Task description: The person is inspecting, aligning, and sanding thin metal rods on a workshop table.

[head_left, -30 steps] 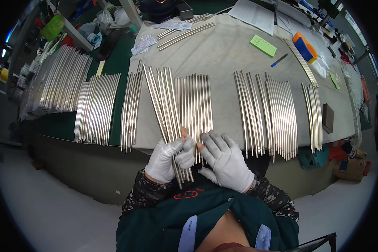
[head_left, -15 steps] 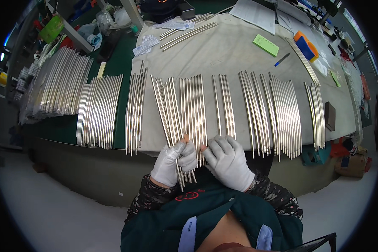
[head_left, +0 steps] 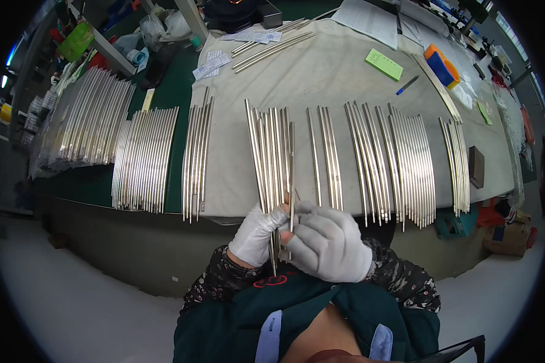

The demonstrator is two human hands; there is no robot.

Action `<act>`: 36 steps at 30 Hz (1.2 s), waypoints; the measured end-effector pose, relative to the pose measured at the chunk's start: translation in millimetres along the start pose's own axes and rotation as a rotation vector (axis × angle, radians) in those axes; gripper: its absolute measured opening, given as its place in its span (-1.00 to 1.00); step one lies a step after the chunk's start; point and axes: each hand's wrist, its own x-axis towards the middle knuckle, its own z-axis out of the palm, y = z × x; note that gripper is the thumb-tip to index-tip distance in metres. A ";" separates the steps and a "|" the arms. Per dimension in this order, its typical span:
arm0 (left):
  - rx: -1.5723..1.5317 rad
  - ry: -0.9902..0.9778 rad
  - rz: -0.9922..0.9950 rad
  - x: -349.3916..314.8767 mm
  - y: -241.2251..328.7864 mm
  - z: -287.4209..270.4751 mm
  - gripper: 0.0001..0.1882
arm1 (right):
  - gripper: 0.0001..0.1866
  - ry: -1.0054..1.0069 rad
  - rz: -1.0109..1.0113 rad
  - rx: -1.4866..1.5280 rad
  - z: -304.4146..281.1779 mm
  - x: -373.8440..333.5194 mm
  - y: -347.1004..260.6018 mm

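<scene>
My left hand [head_left: 252,239], in a white glove, is closed round the lower part of a bunch of thin shiny metal rods [head_left: 270,151]. The rods' upper ends lie over the cloth and their lower ends stick out past the table edge. Gloved in white too, my right hand [head_left: 333,245] pinches a single metal rod [head_left: 292,169] between thumb and fingers, upright just right of the bunch. The two hands are close together, and their fingers partly hide the lower rods. Bare skin shows at some fingertips.
Right of my hands lie a few rods [head_left: 329,151] and a larger group [head_left: 412,163]. Left are more rods [head_left: 145,160] and plastic-wrapped rods [head_left: 94,118]. Farther back are paper slips [head_left: 212,65], a green pad [head_left: 384,65], a blue pen [head_left: 407,85] and a dark block [head_left: 476,167].
My left hand has shifted right with its rods, which are drawn together and stand steeper. My right hand has lifted one rod and moved it against the bunch.
</scene>
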 end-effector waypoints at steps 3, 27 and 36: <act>0.042 0.177 -0.010 4.3 -3.9 -14.6 -0.62 | -0.46 -0.139 -0.136 0.011 -5.0 0.4 -0.7; -0.098 -0.089 0.079 -5.8 13.8 -64.0 -0.82 | -0.55 -0.483 0.045 -0.219 38.4 8.4 -9.1; -0.035 -0.004 0.048 -5.6 12.5 -70.6 -0.80 | -0.69 -0.387 -0.062 -0.172 48.6 5.1 -4.9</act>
